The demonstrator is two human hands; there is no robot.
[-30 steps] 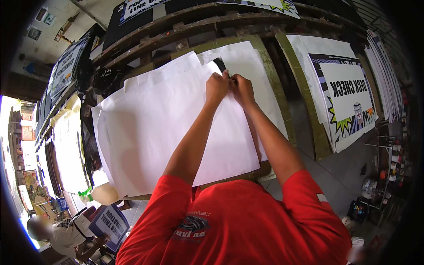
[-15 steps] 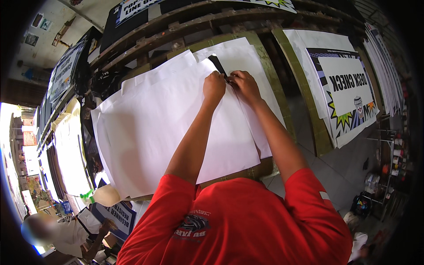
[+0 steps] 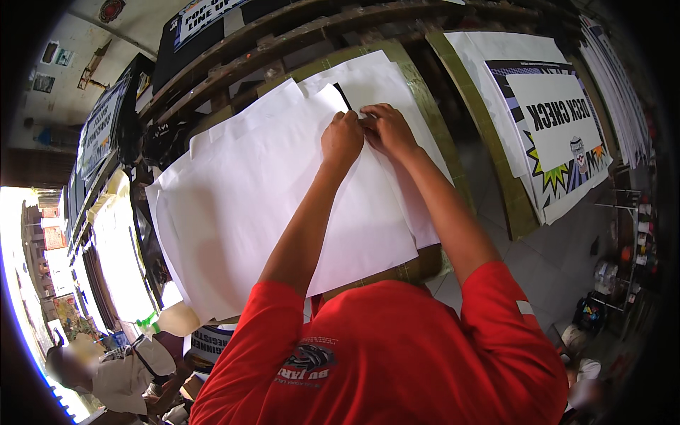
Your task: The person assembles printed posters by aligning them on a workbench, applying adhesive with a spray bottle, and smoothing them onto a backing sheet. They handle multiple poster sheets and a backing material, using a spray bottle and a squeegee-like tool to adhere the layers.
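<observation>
While the red shirt (image 3: 404,354) of the person fills the lower middle of the frame, one large white sheet (image 3: 269,198) is spread across the centre, on top of other white sheets (image 3: 379,78). Under them is an olive-green board (image 3: 416,85), whose border shows at the upper middle. At the upper right lies a poster (image 3: 556,117) with green star shapes, well apart from the hands. At the lower left, another person (image 3: 127,375) in a light shirt is partly visible.

The left hand (image 3: 343,138) is at the upper middle, at the right edge of the large white sheet; its fingers are bent and pinch this edge. The right hand (image 3: 389,131) is just beside it, with curved fingers, but I cannot tell whether they hold something. Near the sheet's lower left corner is a pale container (image 3: 178,320) with a green top. Beyond the left fingertips, a narrow black strip (image 3: 342,96) shows along the edge.
</observation>
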